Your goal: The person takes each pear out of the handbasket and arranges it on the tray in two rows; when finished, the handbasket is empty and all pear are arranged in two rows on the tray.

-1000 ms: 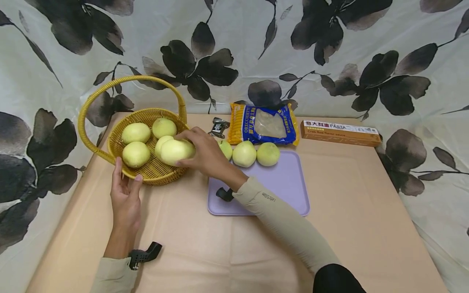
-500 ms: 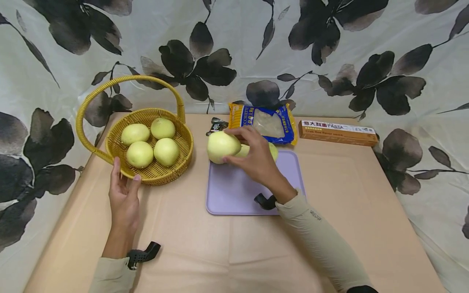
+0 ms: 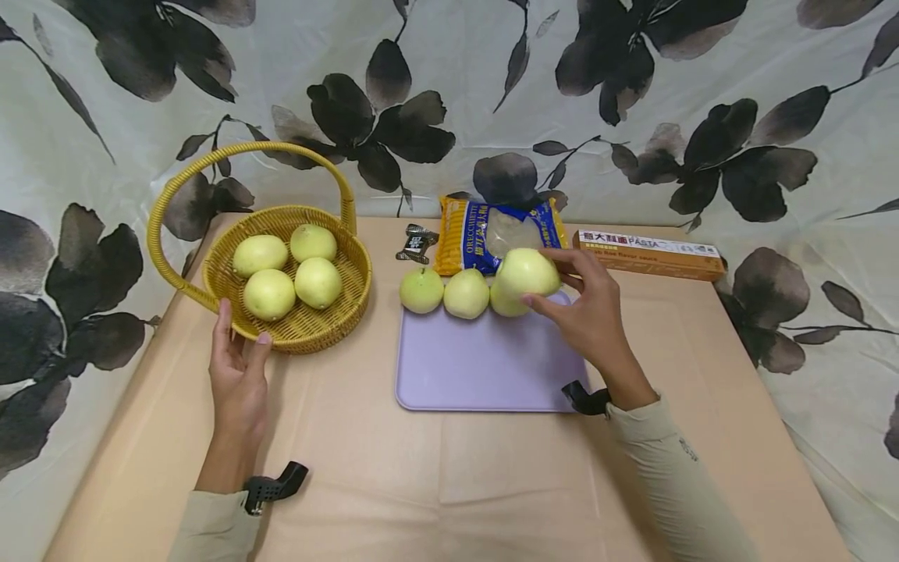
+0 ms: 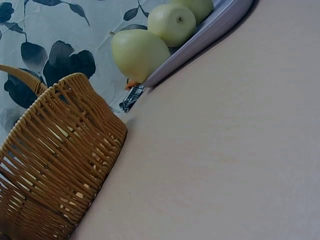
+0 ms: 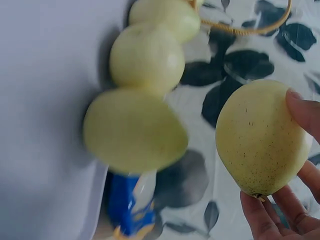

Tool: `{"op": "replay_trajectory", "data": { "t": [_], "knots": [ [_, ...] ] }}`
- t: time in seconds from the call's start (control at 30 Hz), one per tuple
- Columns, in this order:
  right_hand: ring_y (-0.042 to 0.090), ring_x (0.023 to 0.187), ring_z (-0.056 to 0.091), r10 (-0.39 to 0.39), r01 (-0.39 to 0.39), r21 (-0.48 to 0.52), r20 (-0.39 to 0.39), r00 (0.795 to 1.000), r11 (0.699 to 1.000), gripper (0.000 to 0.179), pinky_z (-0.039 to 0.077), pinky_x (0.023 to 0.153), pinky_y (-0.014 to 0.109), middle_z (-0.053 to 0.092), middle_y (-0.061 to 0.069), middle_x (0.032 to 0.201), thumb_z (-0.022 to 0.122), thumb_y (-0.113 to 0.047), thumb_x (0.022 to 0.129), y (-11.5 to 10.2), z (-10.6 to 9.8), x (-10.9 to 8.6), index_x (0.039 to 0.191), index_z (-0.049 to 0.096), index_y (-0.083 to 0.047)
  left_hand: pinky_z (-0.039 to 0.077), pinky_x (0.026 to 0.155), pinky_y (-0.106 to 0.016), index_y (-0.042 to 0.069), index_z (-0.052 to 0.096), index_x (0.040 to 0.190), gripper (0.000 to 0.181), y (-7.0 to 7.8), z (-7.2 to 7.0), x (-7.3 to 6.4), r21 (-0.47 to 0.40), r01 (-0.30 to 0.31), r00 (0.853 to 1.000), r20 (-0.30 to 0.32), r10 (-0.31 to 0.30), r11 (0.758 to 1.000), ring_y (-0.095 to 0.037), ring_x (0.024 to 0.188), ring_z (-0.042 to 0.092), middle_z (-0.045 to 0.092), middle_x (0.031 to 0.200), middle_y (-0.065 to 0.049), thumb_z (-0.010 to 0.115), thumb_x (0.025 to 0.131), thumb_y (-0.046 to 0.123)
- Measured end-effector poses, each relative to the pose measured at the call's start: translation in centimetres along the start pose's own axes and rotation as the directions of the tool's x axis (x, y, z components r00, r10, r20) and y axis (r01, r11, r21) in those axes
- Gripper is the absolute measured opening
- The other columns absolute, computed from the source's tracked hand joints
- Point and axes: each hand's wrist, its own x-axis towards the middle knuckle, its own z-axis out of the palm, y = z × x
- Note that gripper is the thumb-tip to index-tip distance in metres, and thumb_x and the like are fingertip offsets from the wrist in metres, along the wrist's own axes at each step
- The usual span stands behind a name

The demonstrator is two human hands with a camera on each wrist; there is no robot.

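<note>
White fabric with big charcoal flowers [image 3: 485, 47] fills the whole backdrop, and below it is a peach-coloured surface [image 3: 365, 468]. Biggest thing on it is a round yellow woven basket with a tall arched handle [image 3: 326, 337], four pale green-yellow pears [image 3: 318, 282] inside. Left hand [image 3: 239, 382] rests against its near side, fingers pretty straight, thumb apart, not clamped on anything. Next over is a lilac rectangular plastic tray [image 3: 492, 367] with a row of three round pears [image 3: 467, 294] along its far edge.

Now the right hand [image 3: 593, 308]: its grip is clamped on a plump yellow-green speckled pear [image 5: 262, 137], thumb on one side, fingers on the other. From the head view that pear overlaps the row's rightmost one, but the right wrist view shows a gap between them.

Half a second ago it was over the row's left end, so it's shifted right; left hand hasn't budged.

Labels: the blue and yellow plastic bag [image 3: 502, 234] says "ORECCHIETTE", the long orange-brown and white box [image 3: 646, 254] has "PASTA" plus "Roe flavor sauce", partly covered by fingers. Print on the little black wrapped packet [image 3: 417, 243] is too tiny to read.
</note>
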Motion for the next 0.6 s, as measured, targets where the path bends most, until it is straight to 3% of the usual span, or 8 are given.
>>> {"op": "replay_trajectory", "data": {
  "t": [0.1, 0.37, 0.6],
  "knots": [
    [0.029, 0.125, 0.065, 0.050, -0.051, -0.031, -0.026, 0.998, 0.998, 0.068, 0.057, 0.107, 0.024, 0.064, 0.014, 0.136, 0.096, -0.003, 0.075, 1.2, -1.1, -0.2, 0.136, 0.067, -0.004, 0.024, 0.133, -0.026, 0.033, 0.018, 0.171, 0.080, 0.0, -0.1, 0.0, 0.001, -0.003, 1.000, 0.005, 0.003, 1.000, -0.020, 0.167, 0.010, 0.007, 0.180, -0.001, 0.055, 0.108, 0.000],
    [0.037, 0.125, 0.065, 0.195, -0.195, -0.079, -0.009, 0.981, 0.978, 0.063, 0.057, 0.109, 0.054, 0.060, 0.017, 0.139, 0.093, -0.007, 0.081, 4.5, -2.1, -0.3, 0.137, 0.063, -0.002, 0.023, 0.133, -0.026, 0.033, 0.018, 0.171, 0.081, 0.0, -0.1, 0.0, -0.007, -0.006, 1.000, 0.005, 0.006, 1.000, -0.019, 0.167, 0.009, 0.007, 0.180, -0.001, 0.056, 0.107, -0.001],
    [0.040, 0.129, 0.063, 0.321, -0.317, -0.101, 0.021, 0.947, 0.943, 0.062, 0.055, 0.112, 0.055, 0.059, 0.017, 0.145, 0.091, -0.007, 0.084, 6.7, -2.0, -0.3, 0.138, 0.060, -0.003, 0.024, 0.133, -0.026, 0.032, 0.018, 0.171, 0.080, 0.0, -0.1, -0.1, -0.002, -0.008, 1.000, 0.015, 0.008, 1.000, -0.020, 0.167, 0.009, 0.006, 0.180, -0.001, 0.056, 0.108, 0.001]
  ]
}}
